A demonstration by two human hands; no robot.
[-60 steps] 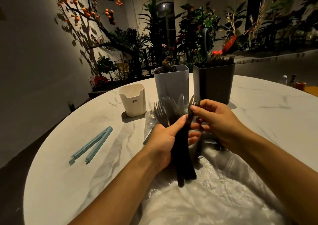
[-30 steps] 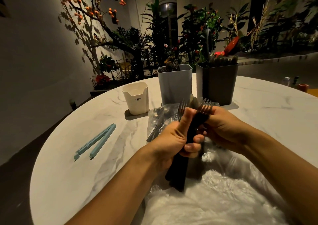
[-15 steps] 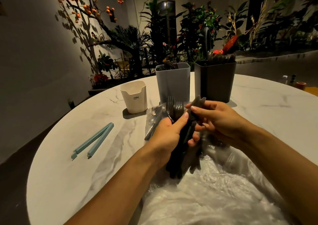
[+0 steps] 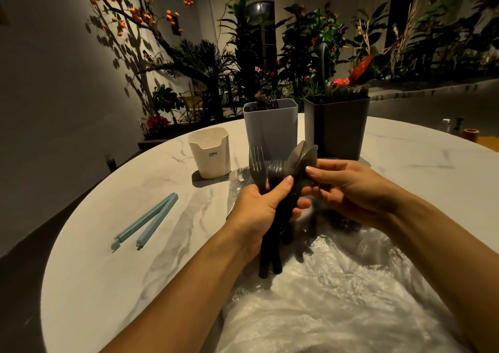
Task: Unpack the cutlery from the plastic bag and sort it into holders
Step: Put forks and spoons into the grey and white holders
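Mid-frame, the left hand (image 4: 259, 212) is gripping a bundle of dark-handled forks and knives (image 4: 275, 190) above the crinkled clear plastic bag (image 4: 324, 298), the right hand (image 4: 348, 190) is pinching one blade; the tall grey holder (image 4: 270, 128) and the dark holder (image 4: 337, 128) are already holding cutlery, the cream cup (image 4: 210, 155) is showing none

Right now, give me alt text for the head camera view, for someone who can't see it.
A person's left hand grips a bundle of dark-handled cutlery above a crumpled plastic bag while the right hand pinches a piece at its top. Behind stand a cream holder, a grey holder and a dark holder on a round marble table; a blue bag clip lies left.
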